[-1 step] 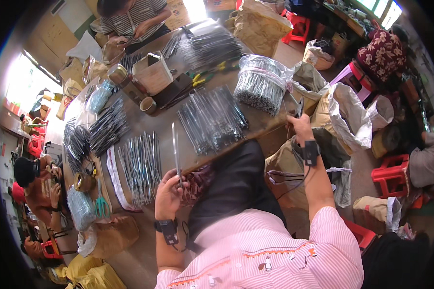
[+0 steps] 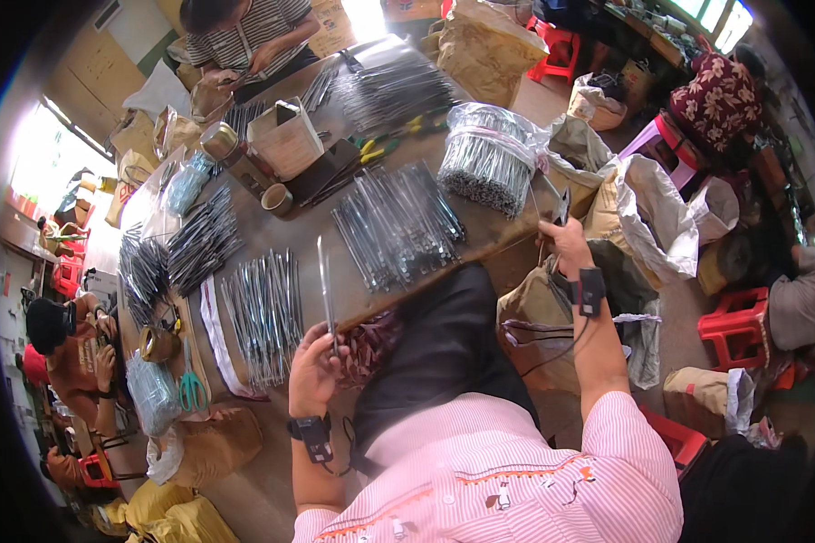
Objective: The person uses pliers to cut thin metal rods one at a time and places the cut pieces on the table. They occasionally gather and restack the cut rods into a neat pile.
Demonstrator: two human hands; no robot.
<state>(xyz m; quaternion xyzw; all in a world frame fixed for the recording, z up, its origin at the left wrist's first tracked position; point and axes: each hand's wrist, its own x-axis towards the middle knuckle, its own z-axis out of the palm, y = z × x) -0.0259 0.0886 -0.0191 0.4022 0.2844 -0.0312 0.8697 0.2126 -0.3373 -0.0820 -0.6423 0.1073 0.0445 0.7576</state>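
My left hand (image 2: 315, 366), at the table's near edge, is closed round the lower end of a thin silvery metal strip (image 2: 324, 281), which points up. My right hand (image 2: 566, 242) is off the table's right edge, its fingers closed. A dark, partly shiny object (image 2: 563, 206) sticks out past these fingers; its kind is unclear. Close to that hand stands a thick, plastic-wrapped bundle of metal strips (image 2: 487, 172). Loose strips (image 2: 398, 226) lie in a row in front of me, with another row of strips (image 2: 263, 317) left of my left hand.
On the table (image 2: 290, 231) are a box (image 2: 285, 145), a tape roll (image 2: 278, 199), yellow-green handled pliers (image 2: 371, 152) and teal scissors (image 2: 192, 389). Co-workers sit at the far side (image 2: 254, 41) and left (image 2: 72, 353). Open sacks (image 2: 638, 217) and a red stool (image 2: 733, 326) stand right.
My left hand and its strip have shifted very slightly left. My right hand stays nearly in place.
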